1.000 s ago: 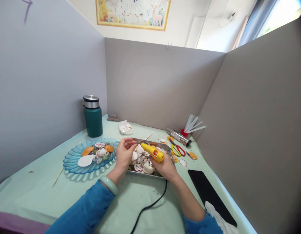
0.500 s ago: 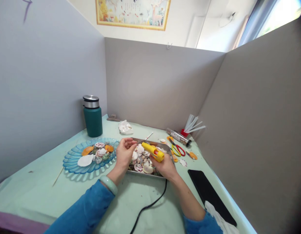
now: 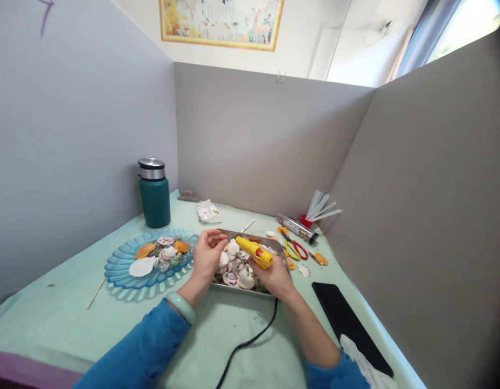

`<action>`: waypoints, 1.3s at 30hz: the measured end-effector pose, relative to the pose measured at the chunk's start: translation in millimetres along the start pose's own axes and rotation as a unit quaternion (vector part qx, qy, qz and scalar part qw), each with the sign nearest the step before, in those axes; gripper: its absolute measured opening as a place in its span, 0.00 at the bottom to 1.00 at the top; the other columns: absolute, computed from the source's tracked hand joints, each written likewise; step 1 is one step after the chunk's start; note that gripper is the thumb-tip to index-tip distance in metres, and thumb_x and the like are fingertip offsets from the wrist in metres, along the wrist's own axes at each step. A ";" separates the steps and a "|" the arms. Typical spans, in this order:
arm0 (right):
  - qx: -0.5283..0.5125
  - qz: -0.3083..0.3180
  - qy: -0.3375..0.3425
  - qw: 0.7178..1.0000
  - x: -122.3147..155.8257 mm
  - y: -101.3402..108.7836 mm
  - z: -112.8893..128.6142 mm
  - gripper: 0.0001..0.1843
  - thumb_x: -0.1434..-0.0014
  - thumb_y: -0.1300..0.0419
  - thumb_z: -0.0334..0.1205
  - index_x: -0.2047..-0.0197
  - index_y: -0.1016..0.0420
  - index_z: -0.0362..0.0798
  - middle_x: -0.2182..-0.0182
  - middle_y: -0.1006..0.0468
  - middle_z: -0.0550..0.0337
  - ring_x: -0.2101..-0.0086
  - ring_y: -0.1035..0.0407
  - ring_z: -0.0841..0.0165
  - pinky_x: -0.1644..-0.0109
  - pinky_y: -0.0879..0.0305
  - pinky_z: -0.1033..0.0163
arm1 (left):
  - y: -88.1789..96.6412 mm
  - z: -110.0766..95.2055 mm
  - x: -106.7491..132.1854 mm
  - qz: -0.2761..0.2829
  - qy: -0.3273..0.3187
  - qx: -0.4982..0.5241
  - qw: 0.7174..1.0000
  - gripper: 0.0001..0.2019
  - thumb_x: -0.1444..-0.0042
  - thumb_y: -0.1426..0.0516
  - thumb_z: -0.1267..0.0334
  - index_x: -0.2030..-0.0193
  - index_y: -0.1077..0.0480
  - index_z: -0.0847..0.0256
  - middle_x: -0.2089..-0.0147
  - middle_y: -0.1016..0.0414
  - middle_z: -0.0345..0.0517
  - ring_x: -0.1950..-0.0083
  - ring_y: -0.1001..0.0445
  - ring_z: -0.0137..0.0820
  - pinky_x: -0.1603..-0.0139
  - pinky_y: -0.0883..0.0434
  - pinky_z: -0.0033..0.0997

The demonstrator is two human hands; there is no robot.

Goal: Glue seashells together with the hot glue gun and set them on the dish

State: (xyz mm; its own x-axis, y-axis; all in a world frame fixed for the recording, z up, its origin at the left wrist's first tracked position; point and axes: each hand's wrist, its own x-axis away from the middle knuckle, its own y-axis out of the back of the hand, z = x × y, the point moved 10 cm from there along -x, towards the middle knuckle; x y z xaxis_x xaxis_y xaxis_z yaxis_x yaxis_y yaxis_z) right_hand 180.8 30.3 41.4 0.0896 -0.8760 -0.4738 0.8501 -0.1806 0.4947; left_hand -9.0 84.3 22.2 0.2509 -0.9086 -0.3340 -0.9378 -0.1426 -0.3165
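My right hand [image 3: 275, 276] is wrapped round a yellow glue gun [image 3: 255, 253], its nozzle pointing left toward my other hand. Thumb and fingertips of my left hand [image 3: 209, 253] are pinched together near that nozzle; whatever is between them is too small to name. Both hands are above a metal tray [image 3: 244, 292] filled with seashells [image 3: 245, 278]. From the gun's handle a black cord [image 3: 245, 344] runs down to the front edge of view. Left of my left hand lies a scalloped blue plate [image 3: 124, 265] bearing orange, white and striped shells.
A green bottle [image 3: 154, 202] stands behind the plate, near crumpled white paper [image 3: 208, 212]. On the right are scissors [image 3: 292, 250], a clear tube [image 3: 297, 228], glue sticks [image 3: 317, 205] in a red holder, loose shells [image 3: 305, 270] and a black phone-like slab [image 3: 351, 324]. Grey partitions [image 3: 270, 140] enclose the table.
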 end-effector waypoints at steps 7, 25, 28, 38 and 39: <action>-0.005 -0.001 0.002 1.000 -0.1 -1.8 -4.4 0.07 0.45 0.42 0.41 0.68 0.28 0.46 0.74 0.26 0.60 0.74 0.33 0.68 0.72 0.37 0.66 | -0.6 -0.8 0.7 0.002 0.006 0.006 1.000 0.17 0.60 0.35 0.67 0.63 0.36 0.62 0.69 0.24 0.41 0.65 0.25 0.30 0.61 0.30 0.31; 0.073 -0.001 -0.027 0.997 -2.7 7.1 -11.5 0.12 0.43 0.43 0.45 0.60 0.25 0.48 0.70 0.22 0.58 0.70 0.29 0.64 0.66 0.37 0.63 | 2.8 1.5 1.2 -0.016 0.025 0.006 1.000 0.19 0.63 0.33 0.66 0.64 0.35 0.62 0.70 0.24 0.42 0.66 0.24 0.31 0.61 0.29 0.32; 0.234 0.028 -0.060 0.970 -5.0 10.2 -21.1 0.18 0.45 0.41 0.48 0.53 0.27 0.49 0.66 0.20 0.54 0.66 0.28 0.59 0.64 0.39 0.61 | 4.0 1.3 1.3 -0.020 0.028 0.005 0.999 0.19 0.63 0.33 0.65 0.64 0.35 0.63 0.69 0.24 0.43 0.66 0.24 0.31 0.61 0.29 0.33; 0.268 0.155 -0.038 0.950 -13.2 -38.9 -3.4 0.18 0.45 0.41 0.43 0.52 0.29 0.46 0.55 0.24 0.50 0.57 0.31 0.60 0.58 0.42 0.63 | 7.6 -9.8 1.6 -0.039 0.023 0.046 0.998 0.20 0.63 0.33 0.65 0.63 0.35 0.62 0.69 0.24 0.42 0.64 0.24 0.31 0.57 0.29 0.34; 0.243 0.164 -0.031 0.956 -13.8 -45.1 0.1 0.19 0.44 0.42 0.44 0.50 0.30 0.45 0.54 0.24 0.49 0.56 0.31 0.60 0.58 0.42 0.63 | 9.9 -12.1 0.7 -0.048 0.016 0.052 0.997 0.20 0.63 0.33 0.65 0.63 0.35 0.62 0.69 0.24 0.42 0.64 0.24 0.30 0.57 0.29 0.34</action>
State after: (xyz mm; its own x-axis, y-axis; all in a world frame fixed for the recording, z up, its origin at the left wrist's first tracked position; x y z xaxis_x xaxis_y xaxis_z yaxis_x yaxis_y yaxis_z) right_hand 141.2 50.5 25.7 0.2654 -0.9435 -0.1984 0.4386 -0.0651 0.8963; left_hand -21.1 77.5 29.6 0.3287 -0.9052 -0.2695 -0.8792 -0.1890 -0.4374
